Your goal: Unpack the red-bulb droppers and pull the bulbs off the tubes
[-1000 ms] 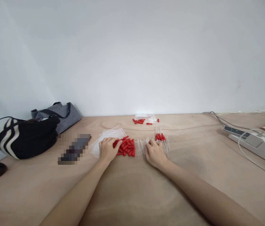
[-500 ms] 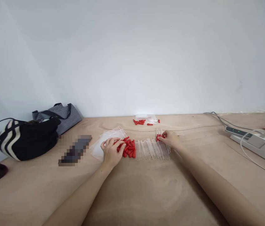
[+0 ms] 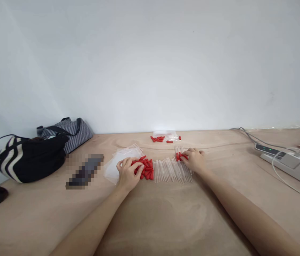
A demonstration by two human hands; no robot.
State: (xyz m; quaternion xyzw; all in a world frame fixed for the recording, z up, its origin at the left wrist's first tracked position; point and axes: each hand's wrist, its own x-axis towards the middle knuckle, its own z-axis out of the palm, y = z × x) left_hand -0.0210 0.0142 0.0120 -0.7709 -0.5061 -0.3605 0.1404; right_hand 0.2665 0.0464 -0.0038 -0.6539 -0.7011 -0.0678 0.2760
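Observation:
On the wooden table lies a heap of red rubber dropper bulbs (image 3: 148, 170). My left hand (image 3: 129, 172) is at the heap's left side, its thumb and fingers closed on a red bulb there, partly hidden by the fingers. Right of the heap, thin clear dropper tubes (image 3: 167, 170) lie side by side in a row. Over the row's right end, my right hand (image 3: 194, 160) pinches a red bulb (image 3: 183, 156). Beside those fingertips are more red bulbs, among tubes that point away from me.
Clear plastic bags (image 3: 112, 165) lie left of my left hand, near a pixelated dark phone (image 3: 86, 172). Farther back is another bag (image 3: 165, 134) with several loose bulbs (image 3: 158, 138). Black bag (image 3: 40, 156) and striped bag (image 3: 79, 133) stand left; a power strip (image 3: 293, 163) with cables lies right.
My right hand has shifted slightly, and its fingers now reach over the bulb from the right, showing more red beside them. My left hand's thumb and fingers have drawn closer together at the heap.

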